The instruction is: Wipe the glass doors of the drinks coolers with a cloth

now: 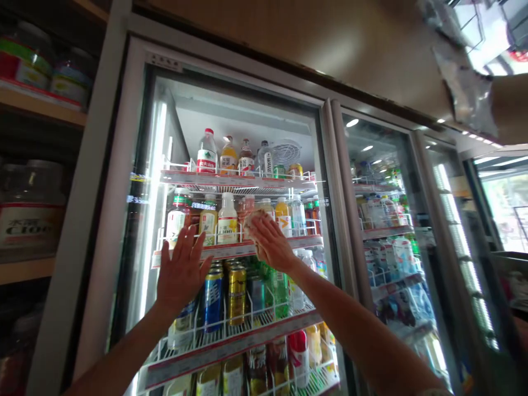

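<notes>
A glass door [247, 115] of a lit drinks fridge fills the middle of the view. My right hand [270, 245] presses a crumpled, pale cloth [256, 220] against the glass, level with the second shelf. To its left, my left hand [181, 272] is raised at the glass with fingers spread and nothing in it; whether the palm touches the door I cannot tell. Behind the glass stand bottles, among them a white bottle [227, 217] between my hands. Lower down are a blue can [213, 300] and a gold can [237, 294].
More fridge doors [379, 220] with stocked shelves continue to the right. On the left, wooden shelves [25, 269] hold large bottles [31, 209]. A wooden panel [289, 44] runs above the fridge, and a metal door frame [338, 192] separates the doors.
</notes>
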Available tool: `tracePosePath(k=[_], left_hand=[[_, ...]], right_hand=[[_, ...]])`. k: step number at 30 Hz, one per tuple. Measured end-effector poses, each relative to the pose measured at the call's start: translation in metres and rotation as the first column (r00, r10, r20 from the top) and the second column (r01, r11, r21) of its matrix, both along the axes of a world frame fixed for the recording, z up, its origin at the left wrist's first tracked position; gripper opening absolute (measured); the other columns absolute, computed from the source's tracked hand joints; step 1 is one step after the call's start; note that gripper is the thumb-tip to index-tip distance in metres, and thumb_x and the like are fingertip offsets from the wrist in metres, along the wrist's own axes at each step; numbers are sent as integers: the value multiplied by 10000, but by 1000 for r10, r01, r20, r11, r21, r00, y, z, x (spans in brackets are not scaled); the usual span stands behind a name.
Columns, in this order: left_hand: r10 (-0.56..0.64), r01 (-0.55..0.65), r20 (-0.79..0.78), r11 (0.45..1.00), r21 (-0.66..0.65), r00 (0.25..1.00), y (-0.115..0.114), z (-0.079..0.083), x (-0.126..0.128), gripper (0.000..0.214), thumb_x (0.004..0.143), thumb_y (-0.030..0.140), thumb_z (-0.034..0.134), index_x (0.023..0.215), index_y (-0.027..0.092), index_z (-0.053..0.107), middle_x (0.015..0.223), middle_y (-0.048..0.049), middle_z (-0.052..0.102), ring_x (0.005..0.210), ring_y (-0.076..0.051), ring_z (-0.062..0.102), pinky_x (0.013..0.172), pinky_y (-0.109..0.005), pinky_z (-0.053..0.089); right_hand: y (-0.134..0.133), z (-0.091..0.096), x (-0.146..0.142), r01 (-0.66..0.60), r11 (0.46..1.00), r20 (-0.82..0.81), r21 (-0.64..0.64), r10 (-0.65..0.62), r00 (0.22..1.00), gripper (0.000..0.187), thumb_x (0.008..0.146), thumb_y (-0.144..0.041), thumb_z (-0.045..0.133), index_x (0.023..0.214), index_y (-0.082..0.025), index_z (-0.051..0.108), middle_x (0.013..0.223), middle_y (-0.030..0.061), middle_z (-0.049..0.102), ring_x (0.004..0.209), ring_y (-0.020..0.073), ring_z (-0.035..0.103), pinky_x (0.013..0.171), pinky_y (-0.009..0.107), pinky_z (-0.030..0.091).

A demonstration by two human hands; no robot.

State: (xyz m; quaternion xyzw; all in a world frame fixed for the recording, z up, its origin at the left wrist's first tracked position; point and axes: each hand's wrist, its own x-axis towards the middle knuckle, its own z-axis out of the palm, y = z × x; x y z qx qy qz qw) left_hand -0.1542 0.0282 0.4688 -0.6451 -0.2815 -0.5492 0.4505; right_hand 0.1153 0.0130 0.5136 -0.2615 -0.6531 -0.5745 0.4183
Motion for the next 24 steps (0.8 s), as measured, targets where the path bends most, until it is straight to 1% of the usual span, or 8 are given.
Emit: tracePosePath(k=[2, 5, 7, 10, 13, 17, 19, 24], left_hand=[[-3, 3, 0, 1000, 1, 1000, 0, 0, 0, 636, 898, 375, 412, 1449, 235, 127, 1497, -111, 214, 1388, -265, 183, 1115, -534, 114], [-15, 15, 6, 1000, -22, 1000, 0, 0, 0, 649, 894, 378, 424, 1448, 247, 114, 1502, -98, 199, 1389, -264, 180, 1118, -533, 106], [-22, 22, 7, 1000, -21, 1000, 0, 0, 0, 653, 891, 371, 434, 1447, 252, 114, 1503, -92, 194, 1389, -263, 177, 1121, -531, 98], [-28, 28, 6, 999, -32, 1000, 0, 0, 0, 659, 886, 389, 446, 1446, 248, 129, 1501, -94, 195, 1388, -263, 182, 1123, -526, 96], [-24, 24, 9, 999, -25, 1000, 1, -1, -1, 647, 891, 379, 436, 1446, 244, 132, 1502, -93, 197, 1389, -261, 181, 1123, -525, 98], [-46, 47, 11, 999, -29, 999, 1, -2, -1, 662, 883, 378, 457, 1446, 242, 136, 1505, -87, 190, 1391, -259, 172, 1129, -508, 93], [-52, 52, 15, 998, -32, 999, 2, -2, -1, 664, 879, 391, 463, 1445, 245, 147, 1504, -88, 197, 1390, -255, 178, 1131, -500, 90], [-47, 48, 23, 998, -35, 999, 2, -3, 0, 612, 883, 371, 443, 1434, 218, 224, 1484, -108, 265, 1383, -252, 205, 1128, -497, 97]], right_hand=[[0, -1, 7, 8, 1000, 3, 5, -8, 1000, 522, 861, -183, 363, 1378, -258, 355, 1434, 18, 386, 1382, 173, 230, 1123, 422, 286], [3, 9, 17, -5, 993, -418, 119, 55, 907, 513, 852, -145, 345, 1362, -182, 380, 1451, 78, 348, 1387, 222, 211, 1107, 500, 279], [6, 10, 8, -11, 990, -502, 141, 81, 861, 521, 845, -139, 346, 1366, -149, 369, 1460, 98, 328, 1394, 237, 187, 1110, 518, 265], [7, -5, -23, -25, 999, -203, 28, 30, 979, 548, 839, -162, 381, 1384, -203, 344, 1477, 48, 308, 1403, 209, 164, 1134, 457, 260], [5, -17, -31, 8, 998, 46, -67, -5, 999, 542, 844, -183, 396, 1374, -281, 352, 1470, -8, 327, 1396, 180, 191, 1138, 426, 263], [5, -4, 0, -9, 996, -447, 92, 50, 893, 531, 861, -162, 341, 1389, -213, 334, 1468, 61, 320, 1392, 227, 198, 1107, 516, 274], [4, 0, 3, -3, 991, -549, 136, 78, 832, 540, 858, -162, 335, 1398, -180, 318, 1474, 87, 301, 1398, 251, 171, 1104, 542, 259], [1, -17, -32, 14, 998, -81, -62, -19, 997, 518, 866, -250, 386, 1382, -233, 338, 1469, 41, 323, 1395, 211, 189, 1126, 453, 262]])
